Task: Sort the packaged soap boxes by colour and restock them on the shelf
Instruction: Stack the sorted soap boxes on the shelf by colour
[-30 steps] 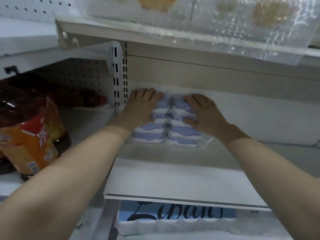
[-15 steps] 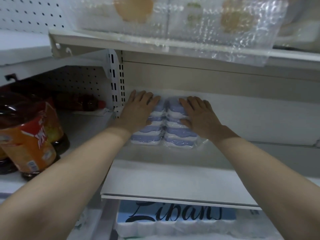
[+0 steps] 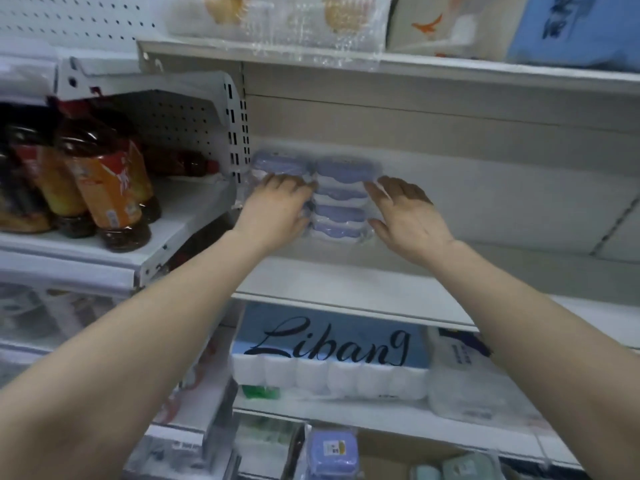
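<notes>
Two wrapped stacks of blue soap boxes point(image 3: 341, 199) stand side by side at the back left of the white middle shelf point(image 3: 346, 289). My left hand point(image 3: 277, 209) lies flat against the front of the left stack, covering most of it. My right hand point(image 3: 408, 216) hovers with spread fingers just right of the right stack, apparently off it. Another blue soap box point(image 3: 330, 452) and a pale green one point(image 3: 464, 467) lie low down at the bottom of the view.
Brown drink bottles with orange labels point(image 3: 104, 188) fill the shelf to the left. A perforated upright point(image 3: 239, 133) borders the stacks. A tissue-roll pack marked "Libang" point(image 3: 329, 355) sits on the shelf below. Wrapped goods point(image 3: 277, 19) overhang the shelf above.
Both hands have slid back toward me off the tops of the stacks; my right hand has come away to the right. The view has tilted down and pulled back.
</notes>
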Available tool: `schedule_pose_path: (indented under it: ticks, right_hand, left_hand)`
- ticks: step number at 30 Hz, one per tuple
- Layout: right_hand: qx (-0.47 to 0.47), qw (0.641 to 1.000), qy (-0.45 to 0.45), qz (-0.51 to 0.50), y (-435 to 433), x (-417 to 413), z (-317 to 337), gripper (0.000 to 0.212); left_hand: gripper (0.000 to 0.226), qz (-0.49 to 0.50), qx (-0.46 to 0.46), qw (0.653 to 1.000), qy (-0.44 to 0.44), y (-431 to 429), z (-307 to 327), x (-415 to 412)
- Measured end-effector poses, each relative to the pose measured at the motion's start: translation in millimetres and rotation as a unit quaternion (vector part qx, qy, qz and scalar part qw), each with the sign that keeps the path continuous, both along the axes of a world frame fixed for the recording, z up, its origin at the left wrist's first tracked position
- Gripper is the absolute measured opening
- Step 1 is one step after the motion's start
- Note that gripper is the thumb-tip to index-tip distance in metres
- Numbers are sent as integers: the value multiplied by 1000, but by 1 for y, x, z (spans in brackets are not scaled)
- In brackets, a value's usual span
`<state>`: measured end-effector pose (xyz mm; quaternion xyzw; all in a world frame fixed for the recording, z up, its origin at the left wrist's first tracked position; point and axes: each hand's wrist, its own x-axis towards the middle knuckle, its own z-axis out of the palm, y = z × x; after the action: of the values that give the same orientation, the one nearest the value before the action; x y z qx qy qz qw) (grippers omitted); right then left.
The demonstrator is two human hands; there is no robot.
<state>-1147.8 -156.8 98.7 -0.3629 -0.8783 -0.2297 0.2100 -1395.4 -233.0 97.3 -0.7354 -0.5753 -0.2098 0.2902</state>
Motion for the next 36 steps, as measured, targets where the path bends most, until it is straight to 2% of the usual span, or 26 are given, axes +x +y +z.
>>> schedule_pose_path:
  ticks: [5,8,12,21,24,27,31,36]
  right_hand:
    - [26,999,-10,26,-63,53,-22,57]
    - [3,999,-21,26,-95,83,-45,62]
    - [-36,997,-51,40,-129,114,-87,59]
    - [-177,980,-66,67,-204,149,-237,57]
    - [-243,965,-73,71,-228,149,-294,59]
    - [-331,939,-73,63,-254,143,-347,70]
    - [-413,902,-100,75,-284,127,-420,69]
    - [-471,864,-156,86,-304,91,-504,65]
  left_hand:
    - [55,3,-20,1000,-18,-62,-29,41]
    - [56,15,-46,998,-41,-98,-55,69]
    - [51,22,-65,996,-63,-145,-100,98]
    - [51,60,-194,967,-154,-248,-259,134]
    - [51,88,-268,937,-208,-288,-323,141]
    - [52,130,-359,889,-254,-330,-381,150]
    - [58,145,-458,832,-279,-379,-451,160]
    - [55,124,-533,785,-292,-408,-520,170]
